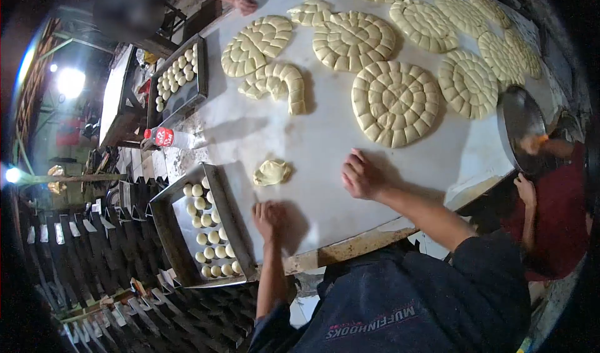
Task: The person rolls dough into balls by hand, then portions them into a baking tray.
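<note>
My left hand (269, 221) is curled down on the pale work table, right beside a metal tray (212, 175) of dough balls. Whatever lies under its fingers is hidden. My right hand (362, 175) is also closed on the tabletop, farther right, and its palm side cannot be seen. Just beyond my left hand sits a small loose lump of dough (272, 172). A large round of dough (395, 103), scored into many pieces, lies past my right hand. Up the table is a curved strip of cut dough (284, 84).
More scored dough rounds (354, 40) cover the far and right table. A plastic bottle (169, 138) stands at the left edge, near a second tray (201, 71) of dough balls. At right, a co-worker's hand (533, 144) is at a round metal pan (522, 121); another person's hand (245, 5) rests at the far edge.
</note>
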A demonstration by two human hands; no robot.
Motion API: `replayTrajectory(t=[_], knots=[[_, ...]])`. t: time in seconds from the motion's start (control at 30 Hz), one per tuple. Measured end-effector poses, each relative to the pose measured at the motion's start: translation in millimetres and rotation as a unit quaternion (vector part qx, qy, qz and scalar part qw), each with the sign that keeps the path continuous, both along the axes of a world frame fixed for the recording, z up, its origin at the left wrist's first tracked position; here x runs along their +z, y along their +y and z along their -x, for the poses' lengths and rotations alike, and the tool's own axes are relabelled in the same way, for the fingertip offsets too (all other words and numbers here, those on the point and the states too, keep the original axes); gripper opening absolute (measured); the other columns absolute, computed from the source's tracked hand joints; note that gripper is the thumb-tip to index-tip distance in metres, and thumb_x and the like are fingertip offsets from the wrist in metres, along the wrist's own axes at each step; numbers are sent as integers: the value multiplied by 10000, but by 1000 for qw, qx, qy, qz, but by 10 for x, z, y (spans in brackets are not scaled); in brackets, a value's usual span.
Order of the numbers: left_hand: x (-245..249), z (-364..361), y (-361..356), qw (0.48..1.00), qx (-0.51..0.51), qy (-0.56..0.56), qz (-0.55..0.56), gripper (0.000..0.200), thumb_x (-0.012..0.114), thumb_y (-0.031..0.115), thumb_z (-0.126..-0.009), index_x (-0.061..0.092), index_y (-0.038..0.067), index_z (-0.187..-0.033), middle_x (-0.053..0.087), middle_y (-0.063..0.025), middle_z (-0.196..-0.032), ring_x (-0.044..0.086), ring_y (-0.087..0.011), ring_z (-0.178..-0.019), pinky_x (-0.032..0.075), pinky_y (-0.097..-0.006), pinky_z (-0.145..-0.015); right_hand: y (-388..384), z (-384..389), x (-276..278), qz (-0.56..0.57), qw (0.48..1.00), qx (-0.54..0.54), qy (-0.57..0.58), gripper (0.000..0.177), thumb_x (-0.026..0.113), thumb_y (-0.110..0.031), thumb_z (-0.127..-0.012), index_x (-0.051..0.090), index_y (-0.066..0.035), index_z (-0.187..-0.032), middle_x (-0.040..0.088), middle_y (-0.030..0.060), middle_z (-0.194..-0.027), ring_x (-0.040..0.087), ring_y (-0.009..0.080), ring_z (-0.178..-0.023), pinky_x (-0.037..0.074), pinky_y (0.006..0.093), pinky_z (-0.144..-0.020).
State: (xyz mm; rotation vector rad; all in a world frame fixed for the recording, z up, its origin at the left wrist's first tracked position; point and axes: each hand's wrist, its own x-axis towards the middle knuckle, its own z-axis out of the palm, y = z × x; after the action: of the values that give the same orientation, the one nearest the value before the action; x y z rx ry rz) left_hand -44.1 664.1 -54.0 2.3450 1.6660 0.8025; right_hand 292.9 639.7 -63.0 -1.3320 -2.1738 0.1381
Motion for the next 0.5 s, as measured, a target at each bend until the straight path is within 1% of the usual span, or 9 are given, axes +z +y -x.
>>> replayTrajectory(t=[0.07, 0.13, 0.17, 0.2, 0.27, 0.33, 0.4, 0.47, 0.5], knots=[[-81, -409, 114, 997, 17, -63, 33, 272, 732, 148, -667, 638, 83, -914, 620, -127, -924, 544, -349, -931, 450, -439, -808, 38, 327, -37, 18, 998, -47, 41, 147, 591, -133, -800, 575, -1, -861, 565, 172, -909, 538, 375, -973, 394, 529, -1034], [24, -619, -177, 991, 1, -91, 93, 325, 753, 129, -634, 635, 75, -932, 613, -143, -951, 547, -357, -942, 458, -435, -811, -106, 592, -16, 39, 996, -65, 53, 188, 571, -171, -822, 573, 8, -879, 569, 180, -910, 538, 386, -993, 383, 534, -1052], [46, -646, -369, 996, -21, -57, 66, 278, 732, 98, -678, 625, 64, -931, 612, -150, -925, 554, -368, -931, 463, -450, -821, -308, 569, 16, 37, 999, -12, 21, 176, 579, -155, -806, 584, 4, -882, 572, 183, -911, 541, 387, -1011, 391, 528, -1046], [-378, -361, -555, 998, -60, 17, 14, 230, 717, 85, -739, 625, 57, -949, 611, -151, -940, 556, -371, -942, 463, -467, -850, -441, 452, 19, 33, 999, 39, -11, 168, 587, -139, -790, 595, -1, -885, 575, 185, -912, 543, 388, -1029, 399, 522, -1039], [-55, -158, -852, 994, -107, -4, 35, 199, 692, 107, -788, 639, 62, -974, 610, -142, -948, 554, -370, -957, 456, -493, -880, -480, -37, -172, 10, 995, 93, -17, 167, 622, -140, -762, 592, -1, -849, 574, 186, -900, 553, 380, -989, 417, 515, -1012], [-90, 340, -756, 985, -163, 60, 15, 188, 697, 145, -813, 646, 77, -980, 615, -129, -932, 567, -358, -935, 453, -492, -851, -299, -305, -103, 29, 999, 30, -14, 126, 605, -102, -762, 568, -10, -840, 556, 184, -898, 530, 389, -990, 417, 510, -959], [-96, 508, -344, 994, -81, 75, -25, 167, 712, 144, -760, 638, 89, -899, 618, -107, -894, 572, -344, -900, 446, -468, -832, 65, -253, 73, 28, 997, -74, 14, 92, 588, -63, -763, 544, -20, -831, 538, 181, -895, 507, 398, -990, 416, 505, -907], [-154, 251, 85, 998, 10, 9, -68, 153, 727, 142, -707, 630, 102, -818, 622, -85, -856, 576, -329, -864, 439, -443, -812, 363, 84, 88, -23, 989, -145, 32, 75, 568, -42, -790, 542, -8, -851, 539, 171, -918, 493, 388, -1010, 402, 501, -880], [-80, 95, 101, 999, 1, -52, -4, 213, 739, 130, -685, 632, 99, -866, 628, -96, -878, 575, -337, -890, 445, -439, -815, 396, 218, 56, -22, 991, -132, 29, 75, 568, -42, -790, 542, -8, -851, 539, 171, -918, 493, 388, -1010, 402, 501, -880]])
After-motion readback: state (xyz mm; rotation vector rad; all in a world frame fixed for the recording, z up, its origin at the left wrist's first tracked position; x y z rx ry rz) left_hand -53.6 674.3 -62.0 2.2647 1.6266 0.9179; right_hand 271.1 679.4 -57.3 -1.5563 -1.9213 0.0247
